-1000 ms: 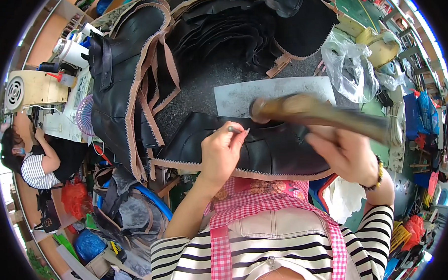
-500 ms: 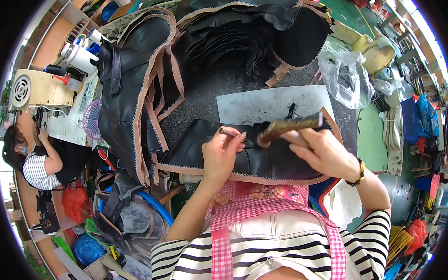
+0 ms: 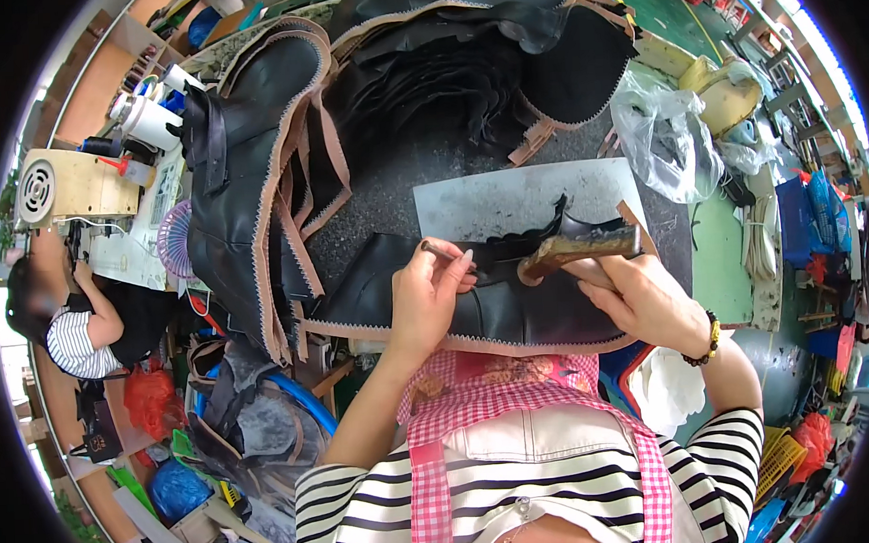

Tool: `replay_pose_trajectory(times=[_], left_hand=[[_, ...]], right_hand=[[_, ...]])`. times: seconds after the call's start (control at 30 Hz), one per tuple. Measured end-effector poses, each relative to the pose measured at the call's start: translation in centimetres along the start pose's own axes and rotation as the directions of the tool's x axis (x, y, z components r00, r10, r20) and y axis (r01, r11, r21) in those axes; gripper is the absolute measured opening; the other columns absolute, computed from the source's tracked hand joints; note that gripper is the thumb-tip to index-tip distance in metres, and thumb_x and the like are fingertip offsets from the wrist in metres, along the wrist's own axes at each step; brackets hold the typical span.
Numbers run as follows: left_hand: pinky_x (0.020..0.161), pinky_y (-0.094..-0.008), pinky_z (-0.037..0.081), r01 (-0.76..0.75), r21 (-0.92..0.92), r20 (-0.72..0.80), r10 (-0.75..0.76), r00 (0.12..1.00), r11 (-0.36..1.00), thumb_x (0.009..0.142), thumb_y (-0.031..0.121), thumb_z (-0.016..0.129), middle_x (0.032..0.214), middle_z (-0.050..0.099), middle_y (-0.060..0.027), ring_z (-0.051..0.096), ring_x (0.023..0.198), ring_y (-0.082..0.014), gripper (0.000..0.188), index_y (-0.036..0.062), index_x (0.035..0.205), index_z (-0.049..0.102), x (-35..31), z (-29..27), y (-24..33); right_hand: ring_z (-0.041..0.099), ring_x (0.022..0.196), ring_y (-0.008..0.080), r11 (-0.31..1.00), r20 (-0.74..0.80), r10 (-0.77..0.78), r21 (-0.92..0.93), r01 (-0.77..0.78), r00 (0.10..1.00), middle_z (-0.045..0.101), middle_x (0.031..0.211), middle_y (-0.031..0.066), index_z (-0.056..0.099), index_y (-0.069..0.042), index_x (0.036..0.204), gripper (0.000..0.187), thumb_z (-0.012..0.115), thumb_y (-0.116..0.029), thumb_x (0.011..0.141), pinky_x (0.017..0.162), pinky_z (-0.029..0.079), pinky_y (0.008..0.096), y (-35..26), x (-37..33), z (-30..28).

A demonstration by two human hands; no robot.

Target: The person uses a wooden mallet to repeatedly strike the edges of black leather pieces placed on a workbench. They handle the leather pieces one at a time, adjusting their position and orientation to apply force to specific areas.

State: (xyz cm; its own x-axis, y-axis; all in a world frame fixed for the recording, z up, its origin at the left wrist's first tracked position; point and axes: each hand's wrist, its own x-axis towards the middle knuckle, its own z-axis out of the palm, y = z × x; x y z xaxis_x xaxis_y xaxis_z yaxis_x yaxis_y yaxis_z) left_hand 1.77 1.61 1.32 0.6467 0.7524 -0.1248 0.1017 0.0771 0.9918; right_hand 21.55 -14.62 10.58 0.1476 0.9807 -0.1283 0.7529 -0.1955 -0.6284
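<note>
A black leather piece (image 3: 498, 312) with a brown zigzag-cut border lies flat in front of me. My left hand (image 3: 426, 296) is closed on a slim punch (image 3: 436, 249), pinched between thumb and fingers over the leather. The punch's lower end is hidden by my fingers. In my right hand (image 3: 651, 302) is a hammer (image 3: 577, 251) with a worn, brownish head; its handle is mostly hidden. The hammer head hovers to the right of the punch, apart from it. Beyond the leather's far edge sits a pale flat board (image 3: 508, 197) with dark scraps on it.
Stacked black leather pieces (image 3: 249, 163) stand at left, with more heaped (image 3: 447, 80) behind. A clear plastic bag (image 3: 664, 139) lies at back right. A purple fan (image 3: 175, 237) and a beige machine (image 3: 77, 188) are at far left, where another person (image 3: 82, 327) sits. A blue-rimmed bin (image 3: 305, 405) holds scraps.
My right hand has shifted slightly right with the hammer, drawing its head away from the punch. My left hand has stayed nearly in place, still holding the punch.
</note>
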Motion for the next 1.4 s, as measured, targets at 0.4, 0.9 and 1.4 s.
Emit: replay_pose_trajectory(times=[0.4, 0.9, 1.4], left_hand=[[0.064, -0.0221, 0.055, -0.097, 0.141, 0.030, 0.094, 0.995, 0.985, 0.090, 0.005, 0.065, 0.077, 0.067, -0.0061, 0.067, 0.069, -0.0097, 0.008, -0.0007, 0.091, 0.060, 0.3, 1.7, -0.4], [0.059, -0.0275, 0.053, -0.326, 0.390, 0.054, 0.332, 0.942, 0.861, 0.089, 0.005, 0.064, 0.074, 0.066, -0.0108, 0.068, 0.065, -0.0195, 0.006, 0.0022, 0.092, 0.059, -0.2, 2.2, -0.3], [0.061, -0.0410, 0.053, -0.520, 0.614, 0.239, 0.488, 0.840, 0.594, 0.080, 0.002, 0.067, 0.079, 0.065, -0.0184, 0.064, 0.069, -0.0366, 0.016, 0.0047, 0.094, 0.060, -0.7, 2.1, -0.4]], right_hand=[[0.058, 0.059, 0.0418, 0.998, 0.056, -0.020, -0.059, 0.023, 0.998, 0.056, 0.063, 0.0231, 0.051, 0.003, 0.093, 0.026, 0.063, -0.019, 0.087, 0.055, 0.045, 0.0472, 1.3, 0.1, 1.5], [0.060, 0.061, 0.0369, 0.978, -0.128, -0.199, -0.095, 0.187, 0.972, 0.055, 0.060, 0.0200, 0.057, -0.002, 0.093, 0.012, 0.060, -0.012, 0.087, 0.059, 0.048, 0.0422, -0.4, 1.1, -0.7], [0.062, 0.066, 0.0340, 0.988, -0.224, -0.134, 0.047, 0.148, 0.965, 0.061, 0.073, 0.0184, 0.061, 0.001, 0.104, 0.023, 0.064, -0.013, 0.086, 0.060, 0.048, 0.0403, -3.4, -0.7, -2.0]])
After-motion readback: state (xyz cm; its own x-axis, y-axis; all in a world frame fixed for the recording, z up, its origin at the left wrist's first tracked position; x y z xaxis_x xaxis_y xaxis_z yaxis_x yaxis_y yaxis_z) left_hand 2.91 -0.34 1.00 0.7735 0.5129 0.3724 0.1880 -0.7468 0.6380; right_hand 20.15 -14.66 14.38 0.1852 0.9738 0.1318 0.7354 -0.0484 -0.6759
